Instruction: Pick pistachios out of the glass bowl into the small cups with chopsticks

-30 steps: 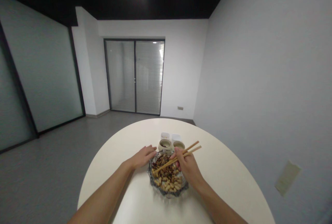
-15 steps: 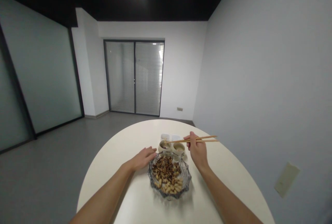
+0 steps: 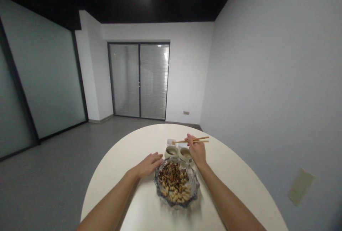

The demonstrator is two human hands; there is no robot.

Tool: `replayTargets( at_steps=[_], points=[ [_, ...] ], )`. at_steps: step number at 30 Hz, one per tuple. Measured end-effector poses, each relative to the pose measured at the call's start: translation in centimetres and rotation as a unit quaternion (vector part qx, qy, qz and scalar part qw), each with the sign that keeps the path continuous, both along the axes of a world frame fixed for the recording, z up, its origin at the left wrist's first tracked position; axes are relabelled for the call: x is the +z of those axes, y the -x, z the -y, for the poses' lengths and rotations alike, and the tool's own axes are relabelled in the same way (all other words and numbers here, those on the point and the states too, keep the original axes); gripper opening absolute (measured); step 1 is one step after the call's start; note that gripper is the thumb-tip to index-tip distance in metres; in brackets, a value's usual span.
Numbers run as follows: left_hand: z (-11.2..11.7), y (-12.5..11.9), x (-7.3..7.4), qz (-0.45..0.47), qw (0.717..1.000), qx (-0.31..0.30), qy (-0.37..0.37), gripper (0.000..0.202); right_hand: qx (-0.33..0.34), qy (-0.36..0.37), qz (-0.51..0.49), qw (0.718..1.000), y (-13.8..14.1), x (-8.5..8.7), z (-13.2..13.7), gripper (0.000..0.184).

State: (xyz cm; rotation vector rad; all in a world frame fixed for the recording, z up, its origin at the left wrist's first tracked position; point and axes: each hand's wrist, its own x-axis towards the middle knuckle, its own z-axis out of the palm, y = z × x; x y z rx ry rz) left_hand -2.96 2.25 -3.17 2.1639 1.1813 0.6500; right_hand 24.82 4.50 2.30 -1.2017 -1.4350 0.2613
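Observation:
My right hand [image 3: 197, 149] grips a pair of wooden chopsticks [image 3: 199, 140]. Their tips reach left to the small white dish [image 3: 170, 141] at the back, with a small pale piece at the tips, too small to name. My left hand [image 3: 150, 164] lies flat with fingers stretched, fingertips by the left rim of the scalloped glass bowl [image 3: 197, 184]. Dark brown sunflower seeds [image 3: 172, 175] fill the back of this bowl and peanuts in the shell [image 3: 178, 194] its front. Behind it stand two small ceramic cups, a left cup [image 3: 167, 155] and a right cup [image 3: 185, 158].
A second white dish [image 3: 182, 145] sits behind the right cup, partly covered by my right hand. Everything stands on a round cream table [image 3: 120, 167]. A white wall [image 3: 267, 81] rises close on the right, and glass doors [image 3: 139, 81] are across the room.
My right hand has moved back and left; the chopstick tips went from above the left cup to the left white dish. My left hand stays beside the bowl.

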Motion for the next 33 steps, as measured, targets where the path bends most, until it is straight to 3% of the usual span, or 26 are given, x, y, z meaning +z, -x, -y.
replayTargets(
  at_steps=[5, 10, 13, 17, 25, 33],
  points=[
    [-0.3, 0.1, -0.4, -0.008, 1.000, -0.005, -0.001, 0.071, 0.014, -0.011, -0.026, 0.999, -0.4, 0.1, 1.0, 0.072],
    [-0.3, 0.2, -0.6, -0.002, 1.000, 0.000, 0.000, 0.068, 0.055, -0.029, -0.106, 0.992, -0.1, 1.7, 4.5, 0.074],
    [-0.4, 0.2, -0.8, -0.007, 1.000, -0.002, -0.004, 0.067, 0.122, 0.014, -0.122, 0.985, 0.4, 1.8, 7.0, 0.076],
    [-0.6, 0.1, -1.0, -0.003, 1.000, 0.000, -0.014, 0.065, 0.183, 0.059, -0.065, 0.979, 1.2, 0.8, 9.0, 0.076],
    [-0.6, 0.1, -0.8, 0.009, 1.000, -0.003, -0.022, 0.063, 0.177, 0.060, 0.032, 0.982, 2.1, -0.3, 9.6, 0.066],
    [-0.7, 0.1, -1.1, 0.003, 1.000, -0.010, -0.025, 0.065, 0.167, 0.106, -0.016, 0.980, 2.2, -0.5, 9.3, 0.066]
  ],
)
